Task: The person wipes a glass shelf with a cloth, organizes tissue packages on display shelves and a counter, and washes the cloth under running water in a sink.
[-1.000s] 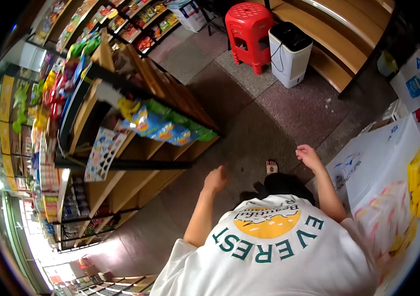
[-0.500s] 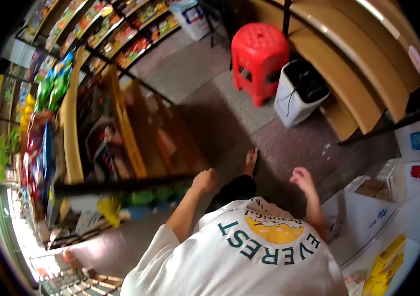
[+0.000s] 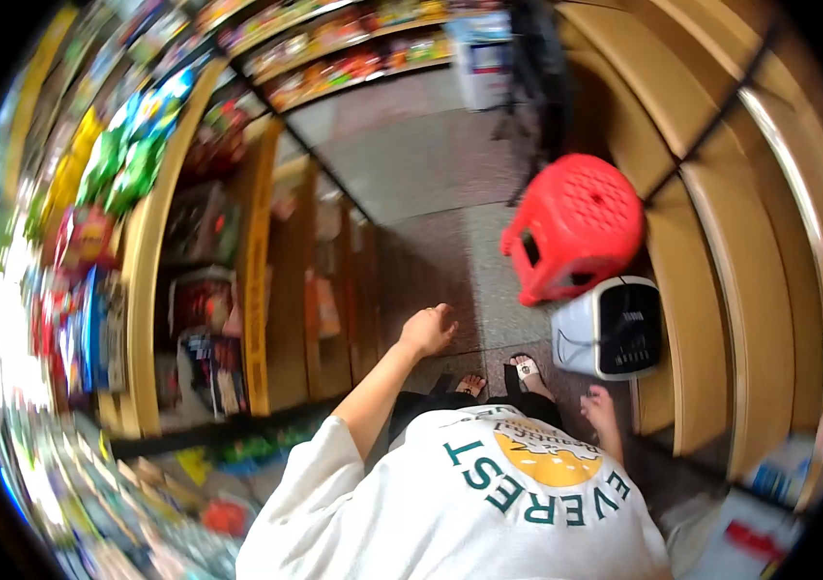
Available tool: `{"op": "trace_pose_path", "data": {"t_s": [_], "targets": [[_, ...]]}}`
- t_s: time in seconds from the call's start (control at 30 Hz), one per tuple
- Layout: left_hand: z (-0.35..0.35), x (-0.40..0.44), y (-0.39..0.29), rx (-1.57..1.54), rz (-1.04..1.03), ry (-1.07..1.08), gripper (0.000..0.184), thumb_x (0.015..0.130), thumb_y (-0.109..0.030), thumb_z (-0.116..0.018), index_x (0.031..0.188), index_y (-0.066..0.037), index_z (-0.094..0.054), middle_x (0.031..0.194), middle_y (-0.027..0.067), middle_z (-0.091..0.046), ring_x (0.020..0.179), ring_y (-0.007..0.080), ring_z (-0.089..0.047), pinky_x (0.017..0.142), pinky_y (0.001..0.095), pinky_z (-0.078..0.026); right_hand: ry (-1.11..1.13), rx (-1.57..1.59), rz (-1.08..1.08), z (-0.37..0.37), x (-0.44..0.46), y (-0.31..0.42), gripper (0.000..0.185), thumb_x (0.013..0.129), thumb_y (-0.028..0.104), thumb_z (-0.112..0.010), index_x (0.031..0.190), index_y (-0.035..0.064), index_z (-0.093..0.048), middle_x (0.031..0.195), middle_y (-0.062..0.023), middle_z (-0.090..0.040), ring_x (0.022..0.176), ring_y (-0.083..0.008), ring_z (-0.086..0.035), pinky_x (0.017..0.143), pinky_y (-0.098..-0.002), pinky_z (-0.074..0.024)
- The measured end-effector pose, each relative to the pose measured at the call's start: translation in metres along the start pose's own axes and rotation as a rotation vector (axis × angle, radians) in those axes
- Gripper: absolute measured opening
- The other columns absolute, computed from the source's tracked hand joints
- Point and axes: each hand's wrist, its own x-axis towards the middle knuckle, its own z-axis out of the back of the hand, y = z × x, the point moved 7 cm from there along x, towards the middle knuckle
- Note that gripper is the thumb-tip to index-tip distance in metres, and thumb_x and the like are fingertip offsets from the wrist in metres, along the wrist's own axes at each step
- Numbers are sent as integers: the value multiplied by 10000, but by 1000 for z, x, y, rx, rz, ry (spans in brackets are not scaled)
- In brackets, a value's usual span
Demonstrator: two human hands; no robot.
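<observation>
My left hand (image 3: 429,331) hangs over the floor in front of my body, its fingers loosely curled and nothing visible in them. To the right, my right hand (image 3: 599,408) is low beside my leg, fingers partly bent and a little apart, holding nothing. Just above it stands a white appliance with a black top (image 3: 607,329) and a cable across it. A red plastic stool (image 3: 581,224) is directly behind the appliance. Neither hand touches anything.
Stocked shelves (image 3: 257,280) with packaged goods line the left side. Wooden shelf boards (image 3: 711,290) rise at the right. A white bin (image 3: 481,72) and snack shelves (image 3: 353,63) are at the far end. A white box (image 3: 735,541) lies at the lower right.
The view has moved forward and turned, bringing the stool and appliance closer. The white boxes at the right have mostly left the view. My right hand has dropped lower beside my body.
</observation>
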Motion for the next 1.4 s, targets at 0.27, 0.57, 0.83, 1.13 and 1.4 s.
{"op": "trace_pose_path", "data": {"t_s": [0.27,0.57,0.83,1.13,1.4], "targets": [[-142,-217,123,-414,1173,-323,366,732,-284,-500,1012,-54,-549,1019,173,-562,981,310,-519,839,389,-412,555,-632,-7,0,184,100,160,749,99,-570,885,33,-519,587,-61,-525,424,-138,-487,342,-244,-362],[-393,-403,-25,-847,1733,-406,399,710,-310,-491,963,-20,-596,1077,195,-524,1023,327,-490,859,377,-399,639,-637,337,-132,344,221,106,750,34,-539,845,30,-493,618,-34,-487,492,-113,-454,423,-240,-378],[-530,-450,-79,-1393,1767,-577,368,743,-339,-530,911,-24,-620,824,162,-620,723,260,-607,722,350,-453,1217,-860,384,-339,92,119,215,757,28,-548,956,-13,-478,700,-72,-522,527,-126,-496,445,-250,-424],[-553,-568,-22,-1194,1851,-909,366,711,-346,-547,923,-55,-611,956,161,-595,932,296,-548,818,350,-419,1284,-1141,509,-338,-32,55,244,724,110,-607,924,-13,-542,691,-77,-568,549,-131,-542,479,-263,-454],[-515,-557,40,-889,1754,-625,291,721,-274,-549,917,-70,-617,858,138,-623,829,254,-599,737,324,-457,863,-1382,341,-201,143,43,82,726,82,-519,704,12,-556,551,-112,-534,449,-188,-518,394,-304,-413]]}}
